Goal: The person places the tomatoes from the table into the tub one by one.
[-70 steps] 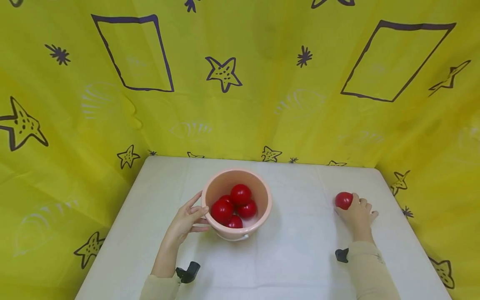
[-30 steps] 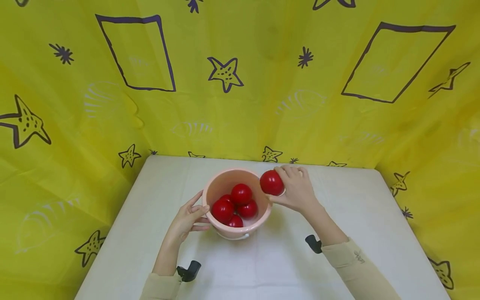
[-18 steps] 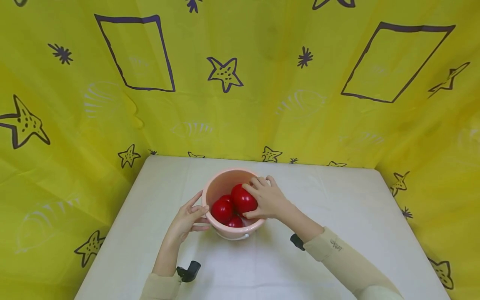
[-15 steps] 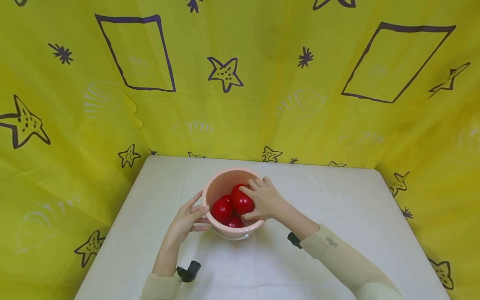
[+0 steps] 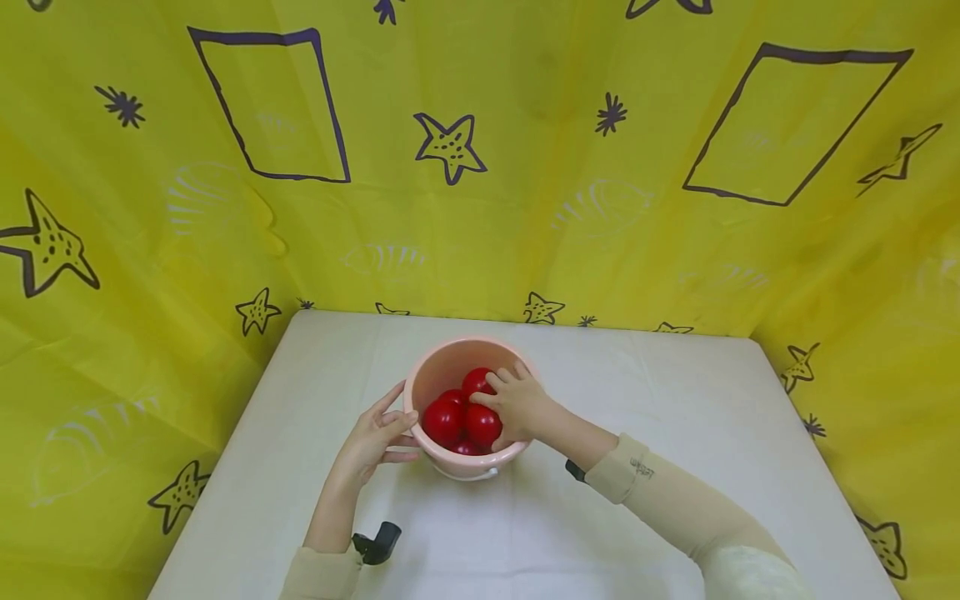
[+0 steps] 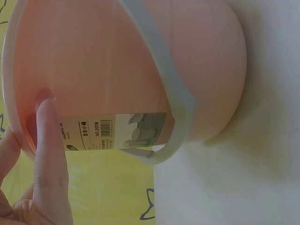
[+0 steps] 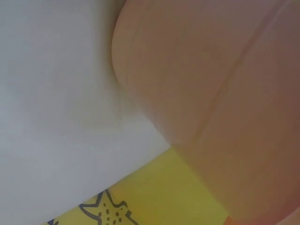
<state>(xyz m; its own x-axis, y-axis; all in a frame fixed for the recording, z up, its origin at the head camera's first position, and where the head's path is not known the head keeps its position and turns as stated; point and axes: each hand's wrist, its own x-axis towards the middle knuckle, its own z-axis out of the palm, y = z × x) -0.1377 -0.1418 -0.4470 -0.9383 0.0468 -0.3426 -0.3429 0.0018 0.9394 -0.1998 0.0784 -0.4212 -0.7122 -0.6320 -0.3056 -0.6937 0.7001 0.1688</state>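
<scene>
A pink bucket (image 5: 450, 358) stands on the white table, with several shiny red balls (image 5: 442, 421) in it. My left hand (image 5: 375, 433) pinches the bucket's rim at its left, thumb over the edge and fingers along the outer wall. In the left wrist view, a finger (image 6: 49, 159) of that hand lies against the pink wall beside a paper label (image 6: 112, 133). My right hand (image 5: 521, 408) reaches over the right rim into the bucket. Its thumb and fingers are around one red ball (image 5: 482, 425) among the others. The right wrist view shows mostly the bucket's outer wall (image 7: 197, 84).
A pale handle (image 6: 173, 89) hangs down the bucket's side. The white tabletop (image 5: 637, 392) stretches around the bucket. A yellow curtain (image 5: 510, 233) with dark starfish drawings encloses the table at the back and sides.
My right hand picked up a red ball from the table's right side, carried it left over the rim and lowered it into the bucket. The left hand stayed on the rim.
</scene>
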